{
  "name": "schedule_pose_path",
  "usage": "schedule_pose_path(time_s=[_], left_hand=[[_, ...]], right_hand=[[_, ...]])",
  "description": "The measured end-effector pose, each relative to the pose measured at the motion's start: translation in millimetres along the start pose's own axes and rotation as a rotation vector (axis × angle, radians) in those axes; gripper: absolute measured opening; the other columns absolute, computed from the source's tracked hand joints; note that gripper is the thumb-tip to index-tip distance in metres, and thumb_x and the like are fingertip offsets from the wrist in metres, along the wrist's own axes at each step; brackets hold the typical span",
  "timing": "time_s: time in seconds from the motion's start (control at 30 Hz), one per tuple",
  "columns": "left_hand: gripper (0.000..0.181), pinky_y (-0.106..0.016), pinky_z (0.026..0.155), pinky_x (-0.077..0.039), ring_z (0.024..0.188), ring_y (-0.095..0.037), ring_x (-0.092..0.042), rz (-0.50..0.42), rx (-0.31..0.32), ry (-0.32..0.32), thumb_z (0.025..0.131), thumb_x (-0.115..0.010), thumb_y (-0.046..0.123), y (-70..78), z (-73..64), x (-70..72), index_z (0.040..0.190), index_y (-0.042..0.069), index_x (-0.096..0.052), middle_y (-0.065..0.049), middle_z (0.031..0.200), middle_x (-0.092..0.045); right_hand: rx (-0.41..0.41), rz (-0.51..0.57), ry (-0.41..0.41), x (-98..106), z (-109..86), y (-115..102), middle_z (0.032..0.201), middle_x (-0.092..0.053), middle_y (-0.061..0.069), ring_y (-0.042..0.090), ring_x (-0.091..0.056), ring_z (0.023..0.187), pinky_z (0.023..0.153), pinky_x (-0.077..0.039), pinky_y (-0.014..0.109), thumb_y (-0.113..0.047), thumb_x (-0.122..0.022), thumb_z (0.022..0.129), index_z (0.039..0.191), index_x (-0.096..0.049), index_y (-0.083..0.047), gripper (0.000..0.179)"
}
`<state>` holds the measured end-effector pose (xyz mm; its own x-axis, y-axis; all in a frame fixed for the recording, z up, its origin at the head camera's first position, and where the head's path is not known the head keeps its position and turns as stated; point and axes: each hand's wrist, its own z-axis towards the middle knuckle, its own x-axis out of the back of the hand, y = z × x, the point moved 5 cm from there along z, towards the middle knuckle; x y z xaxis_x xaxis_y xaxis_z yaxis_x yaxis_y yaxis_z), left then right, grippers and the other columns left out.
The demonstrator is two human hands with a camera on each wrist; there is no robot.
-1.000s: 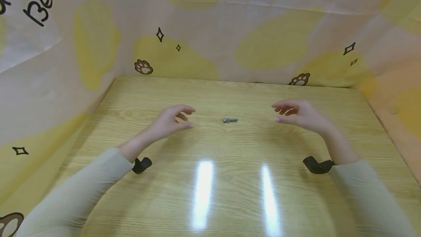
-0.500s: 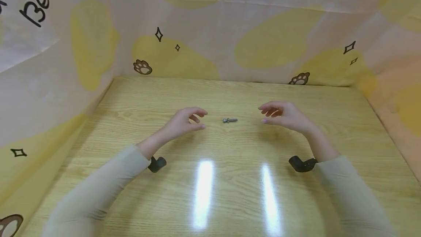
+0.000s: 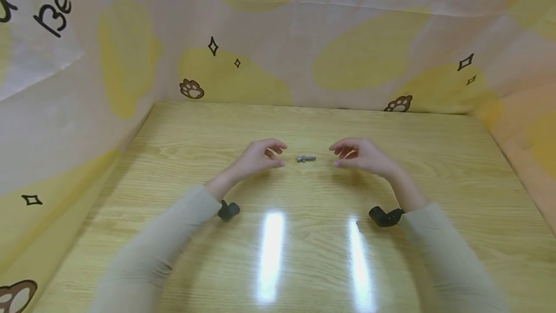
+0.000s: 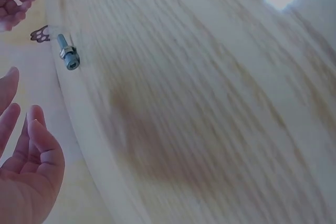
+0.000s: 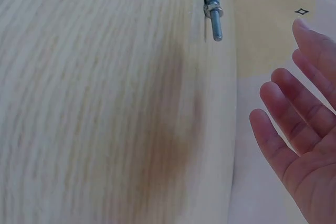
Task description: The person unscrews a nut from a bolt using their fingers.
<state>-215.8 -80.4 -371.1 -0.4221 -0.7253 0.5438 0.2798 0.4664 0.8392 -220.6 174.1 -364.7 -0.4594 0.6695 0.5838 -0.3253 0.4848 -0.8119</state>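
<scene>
A small silvery bolt [image 3: 306, 159] lies on the wooden table, its head toward the left and its shank toward the right. In the left wrist view the bolt [image 4: 69, 53] shows a socket head with a nut threaded close below it; the right wrist view shows the same bolt [image 5: 213, 17] from its shank end. My left hand [image 3: 262, 156] hovers just left of it, fingers loosely bent, holding nothing. To its right is my right hand [image 3: 360, 156], also relaxed and holding nothing. Neither hand touches the bolt.
The wooden tabletop [image 3: 217, 124] carries two bright light reflections. A patterned cloth [image 3: 278, 37] rises behind the table and along both sides. Black wrist-worn devices [image 3: 385, 217] stick out below both sleeves.
Both hands have moved inward toward the bolt, the left hand going right and the right hand going left. The bolt lies where it was.
</scene>
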Motion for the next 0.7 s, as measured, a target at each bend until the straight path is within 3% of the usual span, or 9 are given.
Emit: schedule_pose_path(time_s=[0.2, 0.37, 0.7], left_hand=[[0.042, -0.028, 0.076, -0.051, 0.090, -0.021, -0.059, -0.013, 0.030, -0.006, 0.083, -0.071, 0.011, -7.4, 7.8, -11.0, 0.121, 0.001, -0.058, -0.015, 0.117, -0.059], [0.042, -0.028, 0.077, -0.052, 0.093, -0.022, -0.059, -0.012, 0.015, -0.016, 0.083, -0.071, 0.010, -8.2, 14.7, -18.2, 0.121, 0.000, -0.057, -0.014, 0.122, -0.058], [0.039, -0.027, 0.075, -0.051, 0.090, -0.022, -0.060, 0.011, 0.067, -0.011, 0.082, -0.071, 0.009, -10.7, 28.4, -27.2, 0.118, 0.000, -0.060, -0.014, 0.111, -0.060]], right_hand=[[-0.015, 0.048, -0.011, -9.3, 6.9, 3.8, 0.102, -0.063, 0.019, 0.024, -0.057, 0.091, 0.083, -0.051, 0.036, -0.011, -0.073, 0.081, 0.116, -0.060, 0.005, 0.040], [-0.009, 0.042, -0.007, -14.2, 14.7, 3.5, 0.100, -0.063, 0.018, 0.023, -0.057, 0.089, 0.082, -0.051, 0.037, -0.010, -0.074, 0.080, 0.115, -0.061, 0.003, 0.040], [-0.019, 0.048, 0.003, -25.7, 30.9, 8.4, 0.097, -0.063, 0.017, 0.023, -0.057, 0.087, 0.076, -0.051, 0.030, -0.009, -0.074, 0.080, 0.112, -0.062, 0.003, 0.037]])
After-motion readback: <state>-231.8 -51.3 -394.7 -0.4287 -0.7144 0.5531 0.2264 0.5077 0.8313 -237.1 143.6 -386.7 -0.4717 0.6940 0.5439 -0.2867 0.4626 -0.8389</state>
